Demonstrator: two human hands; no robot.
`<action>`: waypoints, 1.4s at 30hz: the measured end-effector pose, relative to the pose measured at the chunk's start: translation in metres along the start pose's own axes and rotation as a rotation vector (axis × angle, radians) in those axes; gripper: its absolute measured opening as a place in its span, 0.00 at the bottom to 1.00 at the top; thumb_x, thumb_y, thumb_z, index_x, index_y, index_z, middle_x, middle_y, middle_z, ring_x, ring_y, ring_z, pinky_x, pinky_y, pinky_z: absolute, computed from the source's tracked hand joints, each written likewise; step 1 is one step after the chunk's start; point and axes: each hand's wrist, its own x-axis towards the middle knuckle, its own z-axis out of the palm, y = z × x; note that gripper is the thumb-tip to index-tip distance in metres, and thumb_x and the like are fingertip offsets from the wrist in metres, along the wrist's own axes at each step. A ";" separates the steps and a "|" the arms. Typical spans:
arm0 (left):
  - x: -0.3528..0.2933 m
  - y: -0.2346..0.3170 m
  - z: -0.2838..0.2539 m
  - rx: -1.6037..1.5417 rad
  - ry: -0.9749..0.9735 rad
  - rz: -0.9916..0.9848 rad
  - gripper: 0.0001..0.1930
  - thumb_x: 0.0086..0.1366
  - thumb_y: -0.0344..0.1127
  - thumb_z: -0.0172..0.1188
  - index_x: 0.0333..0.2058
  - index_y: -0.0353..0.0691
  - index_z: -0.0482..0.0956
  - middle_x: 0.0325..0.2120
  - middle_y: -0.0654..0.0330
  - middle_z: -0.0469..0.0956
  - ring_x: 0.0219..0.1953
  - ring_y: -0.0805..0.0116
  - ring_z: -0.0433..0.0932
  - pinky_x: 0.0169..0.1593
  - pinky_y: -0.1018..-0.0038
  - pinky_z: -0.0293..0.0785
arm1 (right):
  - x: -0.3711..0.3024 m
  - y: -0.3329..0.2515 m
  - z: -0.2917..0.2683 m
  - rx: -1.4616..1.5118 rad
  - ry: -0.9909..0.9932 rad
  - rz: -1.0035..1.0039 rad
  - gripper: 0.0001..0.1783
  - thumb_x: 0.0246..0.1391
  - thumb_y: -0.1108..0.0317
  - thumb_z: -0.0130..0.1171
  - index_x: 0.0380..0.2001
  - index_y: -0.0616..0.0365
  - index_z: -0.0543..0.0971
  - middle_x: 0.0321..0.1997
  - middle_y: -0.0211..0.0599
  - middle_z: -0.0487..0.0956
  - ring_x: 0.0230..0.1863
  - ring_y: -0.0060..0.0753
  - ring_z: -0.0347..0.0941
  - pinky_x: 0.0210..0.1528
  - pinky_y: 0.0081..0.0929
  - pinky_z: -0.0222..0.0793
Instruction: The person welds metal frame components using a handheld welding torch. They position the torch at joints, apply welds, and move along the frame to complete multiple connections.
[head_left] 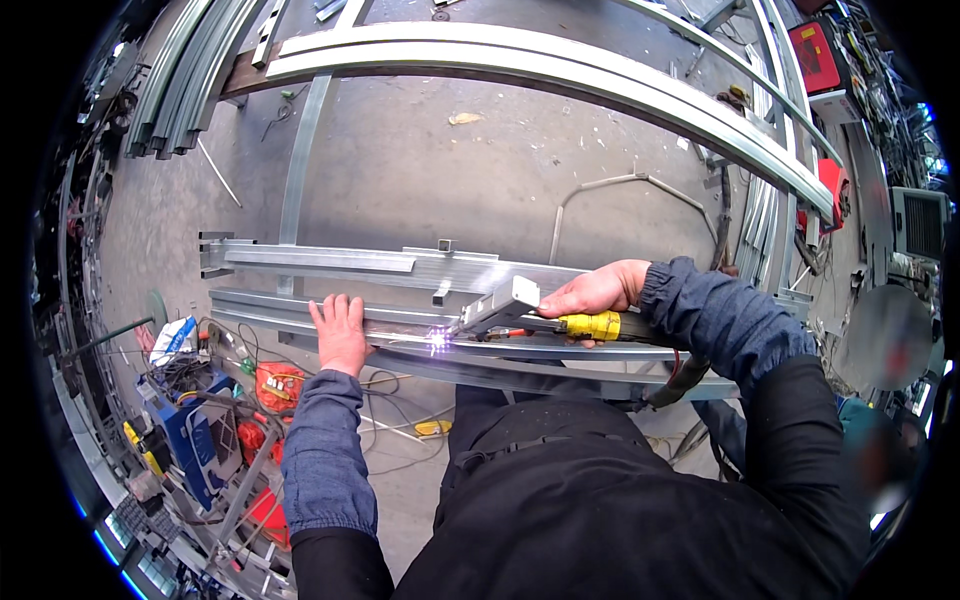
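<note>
My right hand (pixel 608 290) grips a handheld welding gun (pixel 497 307), whose grip is wrapped in yellow tape (pixel 592 325). At the gun's tip a bright violet-white spark (pixel 438 340) glows against the long metal profiles (pixel 560 350) lying crosswise in front of me. Left of the spark, my left hand (pixel 342 332) rests on those profiles with its fingers spread. Just beyond runs another metal rail (pixel 320 258), with a short square tube piece (pixel 445 246) on it. Glare hides the exact spot under the tip.
A long beam with pale profiles (pixel 500 45) crosses the far side. Bundled metal lengths (pixel 190 75) lie at far left. Cables, red bags (pixel 277 385) and a blue machine (pixel 192 440) crowd the left floor. A blurred person in a teal garment (pixel 857 420) is at right.
</note>
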 end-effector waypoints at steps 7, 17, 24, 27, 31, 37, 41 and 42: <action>0.001 -0.002 0.001 0.002 0.012 0.007 0.51 0.37 0.46 0.87 0.62 0.48 0.72 0.59 0.56 0.71 0.70 0.49 0.65 0.78 0.34 0.49 | 0.000 0.001 -0.002 -0.015 -0.023 -0.019 0.34 0.77 0.37 0.50 0.71 0.50 0.70 0.35 0.31 0.82 0.29 0.26 0.81 0.34 0.27 0.84; 0.005 -0.002 -0.003 -0.008 0.012 0.003 0.50 0.37 0.46 0.87 0.60 0.48 0.71 0.59 0.57 0.70 0.71 0.49 0.64 0.79 0.34 0.48 | -0.009 0.014 0.013 -0.034 0.011 -0.073 0.33 0.78 0.37 0.49 0.72 0.47 0.71 0.39 0.32 0.82 0.28 0.25 0.81 0.32 0.27 0.83; -0.004 0.003 -0.008 -0.015 0.013 0.026 0.51 0.38 0.47 0.89 0.62 0.46 0.71 0.61 0.56 0.70 0.71 0.47 0.63 0.79 0.33 0.48 | -0.079 0.076 0.090 0.030 0.202 -0.388 0.30 0.79 0.45 0.53 0.72 0.52 0.72 0.43 0.30 0.80 0.33 0.23 0.80 0.35 0.29 0.81; -0.006 0.002 -0.005 -0.025 0.047 0.050 0.54 0.37 0.49 0.89 0.63 0.45 0.71 0.62 0.55 0.70 0.71 0.46 0.63 0.77 0.33 0.50 | -0.110 0.084 0.145 0.020 0.382 -0.574 0.28 0.78 0.57 0.55 0.73 0.57 0.70 0.52 0.31 0.80 0.45 0.25 0.80 0.44 0.30 0.83; -0.005 -0.002 -0.020 -0.019 -0.169 0.090 0.64 0.36 0.55 0.90 0.71 0.37 0.66 0.68 0.48 0.69 0.73 0.45 0.63 0.77 0.38 0.51 | -0.144 0.082 0.219 -0.050 0.639 -0.865 0.32 0.75 0.57 0.58 0.76 0.55 0.69 0.53 0.32 0.82 0.45 0.20 0.77 0.45 0.25 0.79; -0.063 0.147 -0.170 -0.893 -0.397 0.455 0.54 0.51 0.51 0.82 0.72 0.30 0.67 0.72 0.45 0.69 0.76 0.47 0.63 0.81 0.55 0.52 | -0.157 0.076 0.293 -0.169 1.017 -1.393 0.35 0.63 0.55 0.71 0.68 0.59 0.75 0.49 0.34 0.84 0.46 0.24 0.79 0.50 0.28 0.76; -0.121 0.240 -0.229 -1.551 -0.495 0.883 0.59 0.47 0.45 0.83 0.74 0.29 0.62 0.68 0.48 0.71 0.75 0.55 0.64 0.79 0.62 0.53 | -0.166 0.044 0.345 0.074 1.003 -1.636 0.33 0.62 0.57 0.74 0.65 0.57 0.76 0.37 0.25 0.79 0.35 0.17 0.76 0.36 0.23 0.74; -0.134 0.252 -0.243 -1.564 -0.565 0.916 0.52 0.51 0.45 0.83 0.70 0.30 0.66 0.64 0.49 0.74 0.71 0.54 0.69 0.75 0.60 0.60 | -0.165 0.040 0.352 0.088 0.978 -1.791 0.31 0.63 0.59 0.74 0.64 0.57 0.75 0.37 0.24 0.78 0.33 0.16 0.75 0.34 0.22 0.73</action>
